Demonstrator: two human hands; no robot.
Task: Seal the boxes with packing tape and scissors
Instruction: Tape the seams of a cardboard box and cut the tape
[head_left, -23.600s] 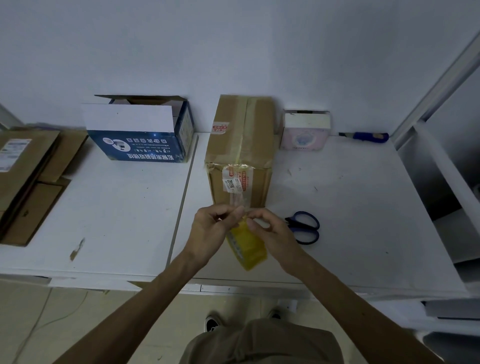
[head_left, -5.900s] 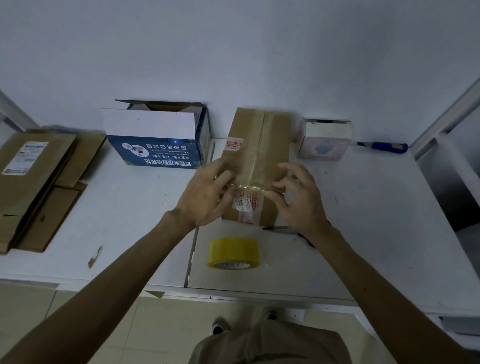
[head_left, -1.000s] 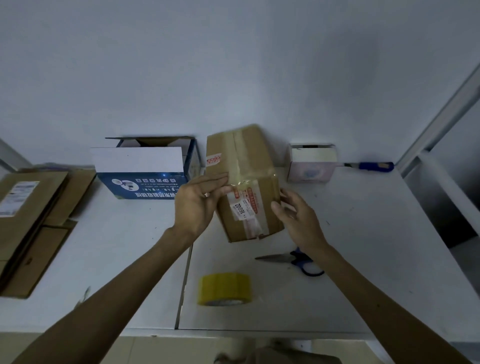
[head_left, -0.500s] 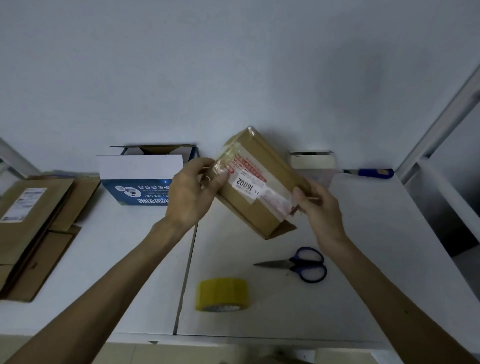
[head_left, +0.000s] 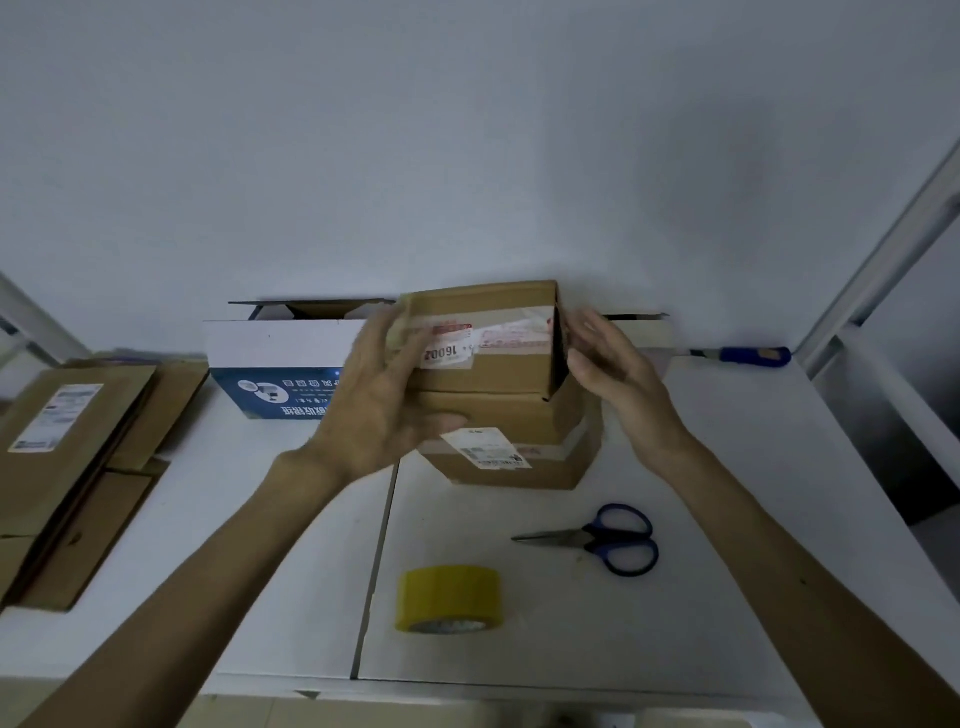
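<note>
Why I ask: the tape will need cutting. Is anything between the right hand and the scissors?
Nothing visible. The right hand is open beside the right end of the box, and the scissors lie nearer the person on bare table. The tape roll stands off to the left, clear of that path.

left grip (head_left: 384, 400) holds brown box (head_left: 498, 410) at left end | right grip (head_left: 613, 374), fingers spread, beside its right end | tape roll (head_left: 449, 597), scissors (head_left: 597, 538) lie on counter (head_left: 675, 623)

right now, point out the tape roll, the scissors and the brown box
tape roll (head_left: 448, 597), head view, on its yellow outer band
scissors (head_left: 589, 538), head view, at the pivot by the blue handles
brown box (head_left: 493, 379), head view, on the bare front face below the label
</note>
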